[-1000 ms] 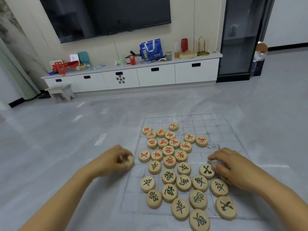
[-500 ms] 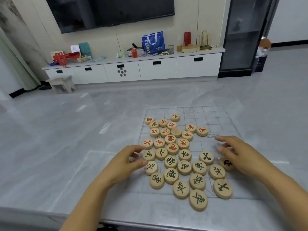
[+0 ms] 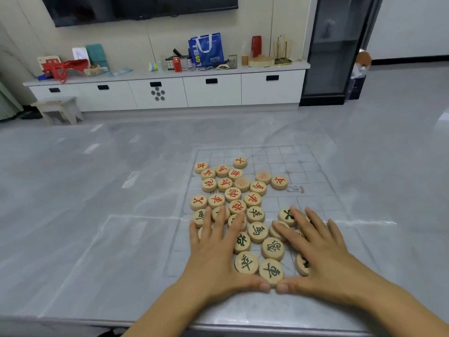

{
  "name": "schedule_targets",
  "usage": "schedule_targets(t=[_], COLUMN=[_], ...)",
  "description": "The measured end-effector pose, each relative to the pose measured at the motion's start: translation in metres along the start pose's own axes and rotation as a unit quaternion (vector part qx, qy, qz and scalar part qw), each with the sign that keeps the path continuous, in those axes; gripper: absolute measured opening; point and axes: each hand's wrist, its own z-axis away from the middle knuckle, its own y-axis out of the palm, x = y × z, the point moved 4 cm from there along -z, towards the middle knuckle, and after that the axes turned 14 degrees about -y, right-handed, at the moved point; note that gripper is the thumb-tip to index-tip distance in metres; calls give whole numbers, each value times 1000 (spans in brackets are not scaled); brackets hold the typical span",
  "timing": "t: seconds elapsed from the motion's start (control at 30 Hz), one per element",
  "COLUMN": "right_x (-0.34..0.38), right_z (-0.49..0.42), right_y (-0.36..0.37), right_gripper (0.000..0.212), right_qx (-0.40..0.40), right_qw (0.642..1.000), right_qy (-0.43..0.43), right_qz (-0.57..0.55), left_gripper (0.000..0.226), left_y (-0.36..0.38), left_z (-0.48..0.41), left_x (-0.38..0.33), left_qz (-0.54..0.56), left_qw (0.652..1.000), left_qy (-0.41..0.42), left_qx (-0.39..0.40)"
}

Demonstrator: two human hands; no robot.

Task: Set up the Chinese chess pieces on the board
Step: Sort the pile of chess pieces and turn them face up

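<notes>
round, flat wooden pieces (image 3: 233,194) with carved red or dark green characters lie bunched on the left half of the thin, see-through gridded board (image 3: 303,164), which lies on the glossy grey marbled table (image 3: 97,215); half a second ago both hands sat at the cluster's outer sides, now they cover its near part; the left hand (image 3: 216,251) and right hand (image 3: 320,249) lie spread flat, fingers straight, pressing on the pieces, thumb tips almost meeting at the board's near edge

Bare forearms (image 3: 170,310), left hand (image 3: 215,261) and right hand (image 3: 325,261).
</notes>
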Motion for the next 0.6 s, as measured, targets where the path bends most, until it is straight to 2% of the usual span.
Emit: schedule_targets(t=[0.07,0.17,0.37,0.6], right_x=[-4,-13,-28,-42], right_z=[-8,-28,-60,-82], right_y=[-3,-8,-17,-25], right_gripper=[102,116,115,126], right_qx=[-5,-22,-36,-74], right_qw=[1000,1000,999,997], right_qy=[-1,-5,-25,-4], right_qz=[2,12,18,-15], left_gripper=[134,130,125,124], left_y=[-1,-4,-12,-17], left_z=[-9,-28,-63,-91], left_x=[-3,-6,-6,-8], left_qz=[3,16,17,52], left_qw=[1000,1000,1000,998], left_qy=[-10,-14,-24,-23], left_qx=[-1,-11,0,-26])
